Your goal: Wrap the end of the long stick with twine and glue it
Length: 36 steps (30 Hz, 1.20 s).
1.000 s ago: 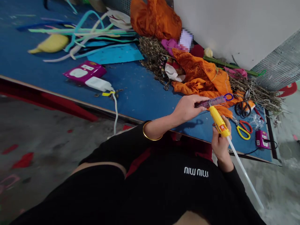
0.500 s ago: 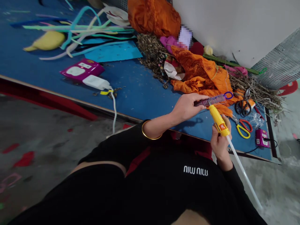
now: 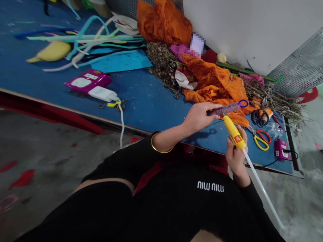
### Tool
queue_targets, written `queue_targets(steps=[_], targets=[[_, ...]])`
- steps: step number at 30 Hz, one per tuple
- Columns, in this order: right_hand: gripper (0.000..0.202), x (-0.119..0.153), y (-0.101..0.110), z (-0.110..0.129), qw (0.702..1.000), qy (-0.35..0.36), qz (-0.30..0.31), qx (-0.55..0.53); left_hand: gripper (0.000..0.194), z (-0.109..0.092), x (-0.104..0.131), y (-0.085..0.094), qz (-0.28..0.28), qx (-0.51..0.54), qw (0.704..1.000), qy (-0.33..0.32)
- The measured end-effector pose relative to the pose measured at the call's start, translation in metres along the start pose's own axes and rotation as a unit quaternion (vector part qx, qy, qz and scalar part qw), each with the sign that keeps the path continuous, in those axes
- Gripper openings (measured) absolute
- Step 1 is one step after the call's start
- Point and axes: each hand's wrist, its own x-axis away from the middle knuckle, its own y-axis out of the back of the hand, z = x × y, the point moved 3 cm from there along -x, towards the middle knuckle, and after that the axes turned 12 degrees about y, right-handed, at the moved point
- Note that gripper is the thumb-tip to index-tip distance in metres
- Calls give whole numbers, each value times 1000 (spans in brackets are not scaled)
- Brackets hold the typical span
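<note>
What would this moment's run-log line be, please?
left hand: holds purple ribbed rod | right hand: holds yellow plastic glue gun | gun: pointed toward rod

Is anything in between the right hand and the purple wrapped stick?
Just the yellow glue gun, held in the right hand, its tip close by the purple wrapped stick in the left hand. Nothing else shows between.

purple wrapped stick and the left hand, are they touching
Touching. The head view shows the left hand pinching one end of the wrapped stick between fingers and thumb.
</note>
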Motion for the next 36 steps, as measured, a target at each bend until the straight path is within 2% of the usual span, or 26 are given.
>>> queue_targets(steps=[5,21,26,29,31,33,36], targets=[[42,2,0,0,1000,-8,-3,-6,42,3,-2,1,-9,2,1000,8],[52,4,-2,-1,1000,-10,6,-12,39,2,-5,4,19,24,999,19],[47,3,-2,-3,1000,-8,3,-13,39,4,-8,4,29,61,997,34],[42,5,-5,-6,1000,-16,3,-25,42,10,-10,3,54,105,991,64],[36,8,-7,-10,997,-47,6,-60,45,13,-11,4,75,135,984,87],[33,12,-8,-17,986,-112,-3,-125,47,14,-12,7,85,153,979,103],[35,19,-5,-33,938,-252,-42,-232,50,13,-11,14,90,152,976,124]])
